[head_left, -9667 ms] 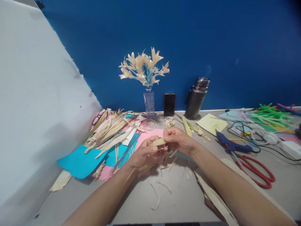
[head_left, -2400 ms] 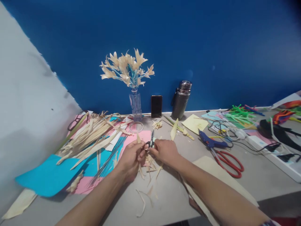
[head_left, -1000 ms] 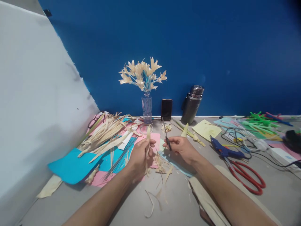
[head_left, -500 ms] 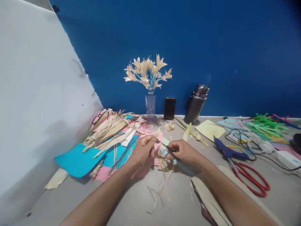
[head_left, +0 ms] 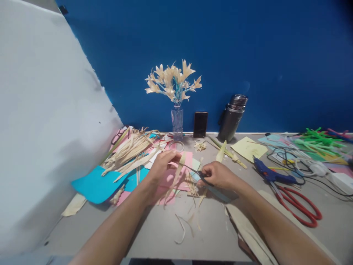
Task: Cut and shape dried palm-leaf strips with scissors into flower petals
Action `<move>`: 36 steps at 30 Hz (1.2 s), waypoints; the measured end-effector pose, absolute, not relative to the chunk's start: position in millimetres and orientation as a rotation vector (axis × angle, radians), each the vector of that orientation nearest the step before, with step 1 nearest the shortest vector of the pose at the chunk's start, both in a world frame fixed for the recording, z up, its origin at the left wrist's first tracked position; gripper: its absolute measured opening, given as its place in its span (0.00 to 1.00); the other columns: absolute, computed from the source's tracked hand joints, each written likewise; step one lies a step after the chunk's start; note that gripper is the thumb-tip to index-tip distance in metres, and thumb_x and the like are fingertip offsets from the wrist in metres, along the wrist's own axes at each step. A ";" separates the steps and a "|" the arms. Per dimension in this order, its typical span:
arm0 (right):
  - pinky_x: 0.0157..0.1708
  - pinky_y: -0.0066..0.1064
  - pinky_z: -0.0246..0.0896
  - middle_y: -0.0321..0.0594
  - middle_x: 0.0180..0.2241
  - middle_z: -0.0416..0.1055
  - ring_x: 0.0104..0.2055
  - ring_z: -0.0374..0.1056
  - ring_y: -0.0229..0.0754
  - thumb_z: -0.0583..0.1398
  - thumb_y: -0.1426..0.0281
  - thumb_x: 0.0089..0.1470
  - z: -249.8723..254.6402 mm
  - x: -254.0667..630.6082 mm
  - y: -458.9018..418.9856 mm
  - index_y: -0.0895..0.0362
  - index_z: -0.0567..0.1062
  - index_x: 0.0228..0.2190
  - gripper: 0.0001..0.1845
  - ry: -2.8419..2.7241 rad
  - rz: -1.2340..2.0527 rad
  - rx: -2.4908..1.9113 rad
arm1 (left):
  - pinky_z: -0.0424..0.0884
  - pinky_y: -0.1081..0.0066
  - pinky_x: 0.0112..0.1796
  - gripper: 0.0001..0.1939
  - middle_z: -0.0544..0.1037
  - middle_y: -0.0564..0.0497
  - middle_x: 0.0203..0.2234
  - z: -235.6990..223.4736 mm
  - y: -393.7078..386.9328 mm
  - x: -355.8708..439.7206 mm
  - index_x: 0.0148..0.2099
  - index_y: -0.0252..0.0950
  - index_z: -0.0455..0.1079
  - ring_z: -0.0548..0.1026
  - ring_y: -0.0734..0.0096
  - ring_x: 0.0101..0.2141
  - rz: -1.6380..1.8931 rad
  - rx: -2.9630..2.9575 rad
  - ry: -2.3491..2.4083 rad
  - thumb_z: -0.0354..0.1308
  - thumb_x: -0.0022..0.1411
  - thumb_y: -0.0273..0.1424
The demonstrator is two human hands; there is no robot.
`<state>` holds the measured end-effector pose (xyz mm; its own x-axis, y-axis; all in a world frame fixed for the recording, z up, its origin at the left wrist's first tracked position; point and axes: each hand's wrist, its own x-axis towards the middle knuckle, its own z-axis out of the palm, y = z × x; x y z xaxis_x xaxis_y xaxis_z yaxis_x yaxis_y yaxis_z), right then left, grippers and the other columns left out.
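Observation:
My left hand (head_left: 162,165) pinches the top of a long pale dried-leaf strip (head_left: 176,176) that hangs down over the pink paper (head_left: 176,173). My right hand (head_left: 217,175) grips small black scissors (head_left: 194,171), whose thin blades point left and reach the strip near my left fingers. Cut slivers of leaf (head_left: 190,184) lie on the table between and below the two hands.
A heap of dried leaf strips (head_left: 132,149) lies on blue and pink paper at the left. A vase of leaf flowers (head_left: 176,92), a phone (head_left: 200,124) and a metal flask (head_left: 232,117) stand at the blue wall. A blue glue gun (head_left: 268,173), red scissors (head_left: 299,208) and cables lie at the right.
My left hand has moved up and left with the strip, which now hangs longer. The scissors in my right hand have swung from upright to pointing left at the strip.

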<state>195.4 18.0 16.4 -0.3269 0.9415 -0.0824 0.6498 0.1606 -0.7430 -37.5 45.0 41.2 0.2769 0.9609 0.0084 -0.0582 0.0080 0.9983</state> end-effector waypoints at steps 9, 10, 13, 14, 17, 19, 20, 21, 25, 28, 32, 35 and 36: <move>0.23 0.30 0.38 0.35 0.16 0.65 0.20 0.54 0.35 0.69 0.63 0.43 20.1 192.5 15.4 0.57 0.70 0.14 0.17 -2.264 0.648 -1.663 | 0.62 0.73 0.27 0.08 0.69 0.54 0.20 37.0 35.5 -20.6 0.22 0.35 0.69 0.65 0.75 0.23 1.092 1.298 1.138 0.61 0.50 0.31; 0.23 0.30 0.39 0.36 0.17 0.67 0.20 0.55 0.35 0.68 0.65 0.43 20.1 193.7 16.0 0.57 0.71 0.14 0.16 -2.269 0.602 -1.690 | 0.62 0.73 0.28 0.09 0.69 0.54 0.20 37.2 36.1 -21.1 0.23 0.35 0.69 0.66 0.74 0.24 1.128 1.326 1.149 0.62 0.51 0.32; 0.24 0.30 0.42 0.38 0.20 0.69 0.22 0.58 0.37 0.65 0.67 0.47 19.8 198.2 19.0 0.57 0.72 0.17 0.12 -2.132 0.569 -1.757 | 0.63 0.73 0.32 0.09 0.71 0.54 0.22 39.2 37.4 -24.0 0.25 0.35 0.71 0.68 0.73 0.27 1.275 1.405 1.188 0.61 0.54 0.33; 0.24 0.29 0.44 0.39 0.21 0.70 0.23 0.59 0.38 0.64 0.65 0.49 20.0 199.2 19.7 0.57 0.72 0.19 0.12 -2.064 0.654 -1.729 | 0.64 0.73 0.32 0.08 0.72 0.53 0.23 39.9 37.0 -24.5 0.26 0.35 0.71 0.68 0.73 0.27 1.303 1.413 1.186 0.61 0.55 0.33; 0.26 0.28 0.53 0.39 0.26 0.72 0.26 0.63 0.39 0.62 0.57 0.55 21.4 196.8 17.9 0.58 0.73 0.26 0.16 -1.886 1.089 -1.421 | 0.65 0.72 0.32 0.07 0.73 0.52 0.23 40.0 32.6 -22.7 0.28 0.35 0.71 0.70 0.73 0.27 1.275 1.278 1.070 0.62 0.55 0.33; 0.27 0.28 0.57 0.41 0.28 0.73 0.28 0.65 0.40 0.62 0.51 0.54 21.9 189.3 13.1 0.59 0.73 0.28 0.22 -1.794 1.302 -1.216 | 0.66 0.72 0.32 0.07 0.74 0.52 0.24 38.2 28.8 -19.8 0.29 0.35 0.71 0.72 0.72 0.28 1.227 1.131 0.959 0.63 0.54 0.33; 0.27 0.29 0.58 0.42 0.28 0.73 0.29 0.66 0.40 0.62 0.49 0.53 21.8 184.1 10.1 0.59 0.73 0.28 0.24 -1.761 1.364 -1.157 | 0.67 0.72 0.33 0.08 0.75 0.51 0.25 36.9 27.1 -18.3 0.29 0.35 0.71 0.73 0.71 0.30 1.209 1.068 0.918 0.64 0.53 0.33; 0.27 0.28 0.59 0.43 0.28 0.74 0.28 0.66 0.40 0.62 0.48 0.52 21.4 178.5 7.0 0.59 0.73 0.28 0.25 -1.733 1.426 -1.121 | 0.67 0.72 0.33 0.08 0.75 0.51 0.26 35.5 25.7 -17.1 0.29 0.35 0.71 0.74 0.71 0.30 1.197 1.019 0.888 0.64 0.53 0.33; 0.21 0.26 0.55 0.41 0.25 0.74 0.23 0.64 0.37 0.61 0.44 0.50 16.3 160.0 -1.6 0.59 0.72 0.25 0.28 -1.638 1.541 -1.125 | 0.67 0.73 0.31 0.09 0.74 0.51 0.24 32.6 22.3 -14.1 0.28 0.34 0.70 0.73 0.73 0.28 1.192 0.936 0.846 0.65 0.54 0.33; 0.20 0.25 0.53 0.38 0.23 0.73 0.21 0.61 0.35 0.61 0.45 0.51 8.9 155.1 -2.6 0.58 0.72 0.25 0.27 -1.574 1.592 -1.115 | 0.66 0.73 0.30 0.11 0.74 0.52 0.23 33.8 20.3 -13.0 0.27 0.34 0.70 0.71 0.74 0.27 1.201 0.908 0.861 0.66 0.52 0.34; 0.20 0.24 0.52 0.38 0.22 0.72 0.21 0.60 0.34 0.61 0.48 0.52 -0.1 154.8 -1.6 0.59 0.72 0.26 0.25 -1.576 1.608 -1.062 | 0.66 0.74 0.28 0.12 0.73 0.52 0.22 35.3 18.6 -12.5 0.27 0.34 0.69 0.70 0.74 0.25 1.200 0.876 0.868 0.68 0.50 0.35; 0.21 0.25 0.53 0.38 0.22 0.71 0.22 0.61 0.34 0.61 0.50 0.53 -0.7 154.2 -1.6 0.60 0.73 0.25 0.24 -1.585 1.575 -1.081 | 0.67 0.74 0.27 0.12 0.73 0.53 0.23 33.8 18.9 -12.4 0.27 0.34 0.69 0.71 0.75 0.25 1.200 0.862 0.878 0.69 0.50 0.35; 0.22 0.25 0.54 0.38 0.22 0.72 0.22 0.61 0.34 0.62 0.50 0.53 0.2 153.8 -1.9 0.60 0.73 0.25 0.24 -1.580 1.572 -1.089 | 0.67 0.74 0.27 0.12 0.73 0.53 0.22 33.1 19.1 -12.4 0.27 0.34 0.69 0.71 0.75 0.25 1.200 0.858 0.878 0.69 0.50 0.35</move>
<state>153.8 -1.9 0.2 -0.4444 0.8895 -0.1067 0.1110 -0.0635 -0.9918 -12.4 19.1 33.1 0.1413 0.9843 -0.1059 -0.3988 0.1545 0.9039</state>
